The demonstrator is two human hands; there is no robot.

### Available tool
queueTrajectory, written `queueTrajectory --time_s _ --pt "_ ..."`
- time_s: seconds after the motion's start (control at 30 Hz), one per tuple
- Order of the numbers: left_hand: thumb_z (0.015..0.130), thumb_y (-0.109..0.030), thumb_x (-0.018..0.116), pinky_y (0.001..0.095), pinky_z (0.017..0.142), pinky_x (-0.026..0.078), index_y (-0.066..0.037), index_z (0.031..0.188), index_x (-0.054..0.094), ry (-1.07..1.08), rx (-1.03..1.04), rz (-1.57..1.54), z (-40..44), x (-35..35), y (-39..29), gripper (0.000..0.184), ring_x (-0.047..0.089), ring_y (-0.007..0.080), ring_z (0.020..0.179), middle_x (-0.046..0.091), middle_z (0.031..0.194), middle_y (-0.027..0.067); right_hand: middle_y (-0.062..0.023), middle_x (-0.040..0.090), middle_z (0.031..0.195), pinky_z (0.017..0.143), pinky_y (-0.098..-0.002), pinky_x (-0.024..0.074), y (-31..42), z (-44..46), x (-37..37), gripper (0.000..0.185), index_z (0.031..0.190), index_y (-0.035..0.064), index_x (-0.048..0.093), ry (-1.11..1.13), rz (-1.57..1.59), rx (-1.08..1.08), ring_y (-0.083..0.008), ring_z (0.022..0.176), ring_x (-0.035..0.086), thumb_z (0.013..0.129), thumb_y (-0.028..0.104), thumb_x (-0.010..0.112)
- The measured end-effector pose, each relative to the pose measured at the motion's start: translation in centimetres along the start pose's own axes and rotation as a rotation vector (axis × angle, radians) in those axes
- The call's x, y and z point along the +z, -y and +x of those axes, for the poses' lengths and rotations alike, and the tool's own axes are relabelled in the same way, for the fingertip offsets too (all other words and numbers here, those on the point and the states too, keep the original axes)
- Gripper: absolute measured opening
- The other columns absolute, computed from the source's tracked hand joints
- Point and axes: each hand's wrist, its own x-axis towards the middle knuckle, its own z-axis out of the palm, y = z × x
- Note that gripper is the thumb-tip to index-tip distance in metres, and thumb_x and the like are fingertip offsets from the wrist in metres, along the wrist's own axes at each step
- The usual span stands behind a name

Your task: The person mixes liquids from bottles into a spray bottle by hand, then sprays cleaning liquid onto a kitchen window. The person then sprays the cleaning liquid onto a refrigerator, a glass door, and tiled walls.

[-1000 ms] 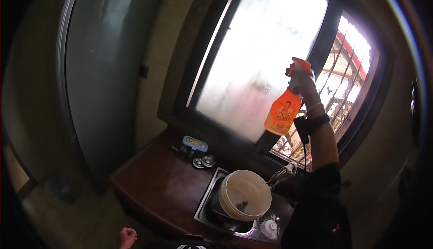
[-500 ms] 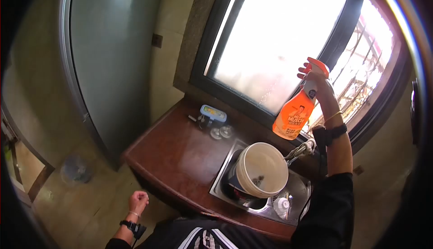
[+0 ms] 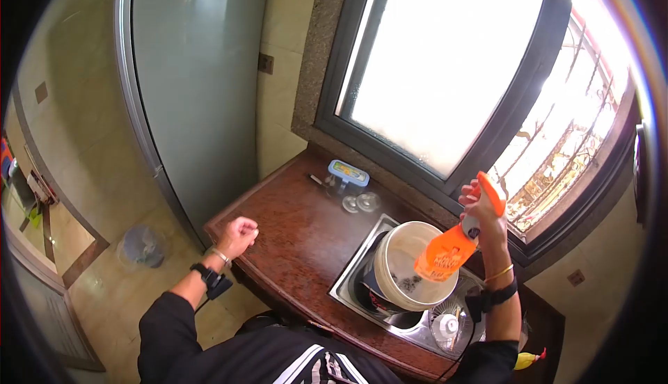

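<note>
My right hand (image 3: 485, 216) is wrapped round the neck of an orange spray bottle (image 3: 445, 253), which tilts over a white bucket (image 3: 449, 293). Dark bits lie at the bottom of the bucket, which sits in a metal sink (image 3: 341, 288). Over the left edge of the brown counter (image 3: 292, 227), my left hand (image 3: 240, 236) has its fingers curled together; whether anything small is between them is hidden. The frosted window (image 3: 445, 64) stands behind the bottle.
On the counter's back part are a blue-edged box (image 3: 348, 173) and metal lids (image 3: 360, 202). A white bottle (image 3: 445, 326) lies in the sink. A clear bin (image 3: 142, 246) stands on the floor, left. A yellow object (image 3: 529, 360) is at lower right.
My right hand has come down from the window with the spray bottle, now over the bucket. My left hand has risen to the counter's edge. The view has tilted down.
</note>
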Motion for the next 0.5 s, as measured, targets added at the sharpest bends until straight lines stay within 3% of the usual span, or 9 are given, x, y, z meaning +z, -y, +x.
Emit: queueTrajectory --time_s 0.13,0.27,0.4,0.5 --pt "0.087 -0.011 0.068 0.0261 0.061 0.053 -0.003 0.100 0.061 0.060 0.150 -0.054 7.6 2.3 -1.0 0.017 0.063 0.0099 0.066 0.067 0.078 0.0046 -0.0101 0.064 0.108 0.068 -0.0279 0.0528 -2.4 -3.1 1.2 0.055 0.123 0.0036 0.056 -0.071 -0.064 -0.015 -0.0172 0.090 0.064 0.069 -0.003 0.062" --pt "0.085 -0.014 0.071 0.0275 0.065 0.053 -0.003 0.104 0.061 0.088 0.315 0.128 15.6 5.0 -2.1 0.024 0.063 0.0102 0.069 0.066 0.078 0.0033 -0.0103 0.064 0.109 0.075 -0.0289 0.0518 -4.1 -5.6 3.6 0.058 0.125 0.0033 0.056 -0.160 -0.105 0.009 -0.0182 0.093 0.063 0.068 -0.001 0.064" --pt "0.081 -0.028 0.071 0.0379 0.077 0.053 -0.004 0.107 0.061 0.127 0.337 0.279 24.3 7.9 -2.3 0.037 0.066 0.0256 0.084 0.068 0.091 0.0118 -0.0114 0.063 0.109 0.074 -0.0311 0.0544 -5.5 -7.0 5.3 0.061 0.127 0.0040 0.055 -0.176 -0.047 0.050 -0.0222 0.094 0.064 0.067 -0.002 0.062" --pt "0.077 -0.028 0.069 0.0401 0.082 0.052 -0.004 0.110 0.060 0.205 0.389 0.337 29.5 11.0 -4.2 0.041 0.064 0.0303 0.093 0.067 0.100 0.0150 -0.0127 0.059 0.113 0.074 -0.0322 0.0556 -4.6 -7.6 6.9 0.067 0.133 0.0057 0.050 -0.224 -0.036 0.092 -0.0235 0.096 0.064 0.067 -0.005 0.060"
